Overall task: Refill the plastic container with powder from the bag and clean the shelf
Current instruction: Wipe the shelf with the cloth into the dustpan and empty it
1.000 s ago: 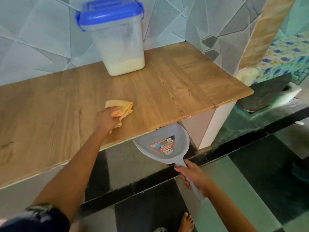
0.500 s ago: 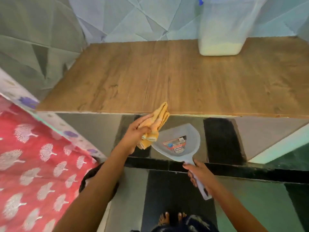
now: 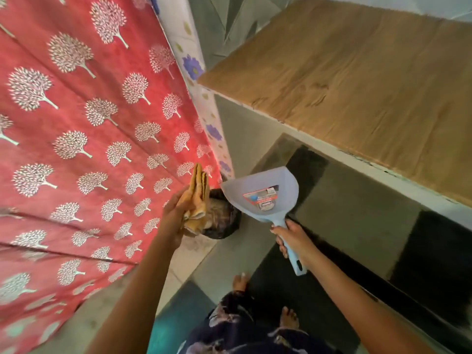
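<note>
Gripping the pale blue dustpan [image 3: 265, 195] by its handle, the right hand [image 3: 293, 240] sits right of centre in the lower half of the frame, fingers wrapped around the handle. The scoop points toward the upper left, with a printed label visible on its inner face. Left of it, at frame centre, the left hand [image 3: 176, 215] is closed on a folded yellow-orange cloth [image 3: 197, 200], whose free end stands up above the fingers. Cloth and dustpan are near each other but apart. Between and just behind them, on the floor, lies a dark bag [image 3: 224, 221] with an open mouth; its contents are too blurred to tell. The wooden shelf [image 3: 357, 90] fills the upper right of the frame, its top surface bare in the part shown, its pale front edge running diagonally down to the right. A red fabric [image 3: 76, 123] printed with white trees covers the left side. Black and grey floor tiles [image 3: 357, 226] occupy the lower right. Two bare feet [image 3: 288, 318] and a dark patterned garment appear at bottom centre.
</note>
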